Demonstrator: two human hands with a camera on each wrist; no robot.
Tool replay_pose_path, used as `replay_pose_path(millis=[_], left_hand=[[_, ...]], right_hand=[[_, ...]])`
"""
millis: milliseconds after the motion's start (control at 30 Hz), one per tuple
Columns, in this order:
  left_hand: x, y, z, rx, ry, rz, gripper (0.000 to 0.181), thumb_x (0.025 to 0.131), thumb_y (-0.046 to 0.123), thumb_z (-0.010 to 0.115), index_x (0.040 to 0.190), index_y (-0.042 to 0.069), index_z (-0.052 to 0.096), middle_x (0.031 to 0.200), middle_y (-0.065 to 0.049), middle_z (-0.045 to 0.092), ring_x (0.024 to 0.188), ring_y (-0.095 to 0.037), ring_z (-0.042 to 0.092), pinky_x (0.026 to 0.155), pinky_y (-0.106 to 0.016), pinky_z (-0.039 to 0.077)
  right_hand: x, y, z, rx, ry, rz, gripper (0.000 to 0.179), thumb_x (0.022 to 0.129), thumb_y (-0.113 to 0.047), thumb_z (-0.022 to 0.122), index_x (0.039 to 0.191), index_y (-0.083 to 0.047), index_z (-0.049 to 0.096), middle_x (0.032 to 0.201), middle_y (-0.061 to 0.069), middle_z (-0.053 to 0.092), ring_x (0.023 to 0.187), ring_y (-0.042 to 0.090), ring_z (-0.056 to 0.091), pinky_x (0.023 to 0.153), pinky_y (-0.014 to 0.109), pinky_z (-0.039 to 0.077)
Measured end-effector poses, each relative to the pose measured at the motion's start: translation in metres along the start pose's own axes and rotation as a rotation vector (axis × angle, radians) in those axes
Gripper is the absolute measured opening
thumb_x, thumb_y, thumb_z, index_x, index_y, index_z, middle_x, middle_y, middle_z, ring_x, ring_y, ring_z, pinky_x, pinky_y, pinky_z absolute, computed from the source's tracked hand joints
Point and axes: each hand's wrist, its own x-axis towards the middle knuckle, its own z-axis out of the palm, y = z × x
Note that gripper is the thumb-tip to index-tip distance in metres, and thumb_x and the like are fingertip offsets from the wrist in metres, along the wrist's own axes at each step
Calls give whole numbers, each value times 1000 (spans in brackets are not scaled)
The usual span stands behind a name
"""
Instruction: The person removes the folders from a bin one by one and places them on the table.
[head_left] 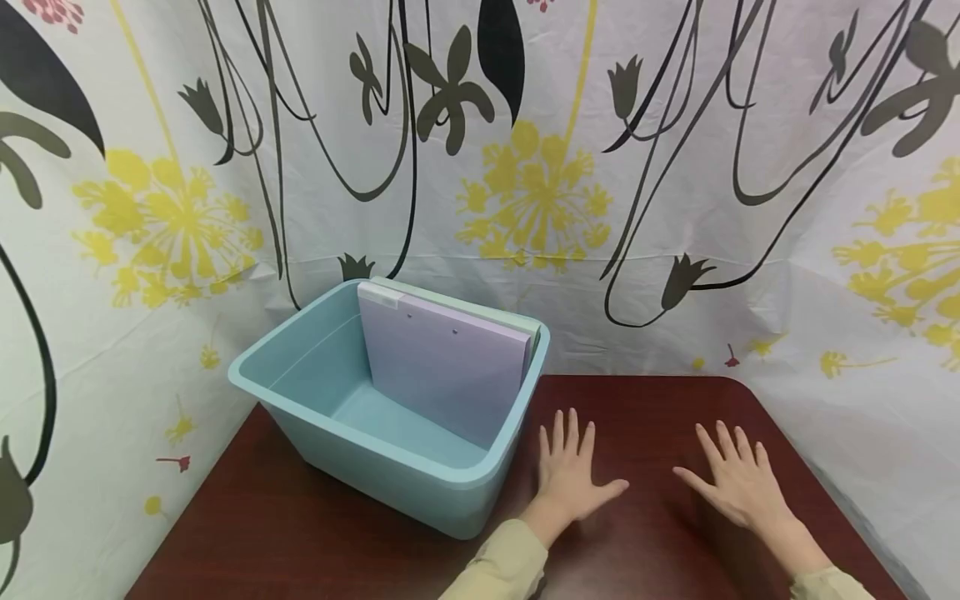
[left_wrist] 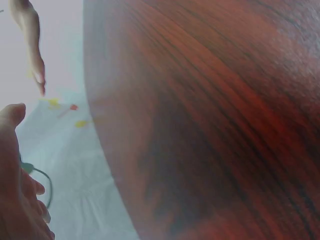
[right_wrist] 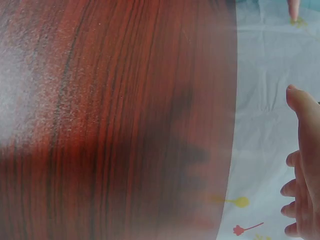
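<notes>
Both hands hover palm down over the dark red wooden table [head_left: 637,467], fingers spread and holding nothing. My left hand [head_left: 567,479] is just right of a light blue plastic bin [head_left: 390,487]. Farther right, my right hand [head_left: 738,483] is over the table's right part. Inside the bin a lilac folder [head_left: 450,358] stands on edge, leaning at the bin's right back side. Behind it shows the top edge of a pale green folder [head_left: 480,308]. In the left wrist view the left hand [left_wrist: 20,185] casts a shadow on the wood, as does the right hand [right_wrist: 307,165] in the right wrist view.
A white cloth [head_left: 675,225] printed with yellow flowers and grey leaves hangs behind and beside the table. The bin takes up the table's left back part, its rim well above the tabletop. The table's back right corner is rounded.
</notes>
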Motion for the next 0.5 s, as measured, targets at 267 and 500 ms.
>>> replay_pose_path(millis=[267,500], left_hand=[[-8,7,-19,6,39,69,90,75,81,26,145,25,21,152,-5,9,139,-24,1,108,-47,16],[-17,8,-28,-14,64,103,90,75,81,23,145,25,20,152,-4,8,139,-23,-2,107,-48,17]], right_hand=[[0,1,-1,-6,7,-1,83,84,-59,48,135,4,35,134,36,29,121,54,23,94,65,15],[0,0,-1,-5,11,-1,83,83,-59,48,135,4,35,134,36,30,121,54,23,94,65,15]])
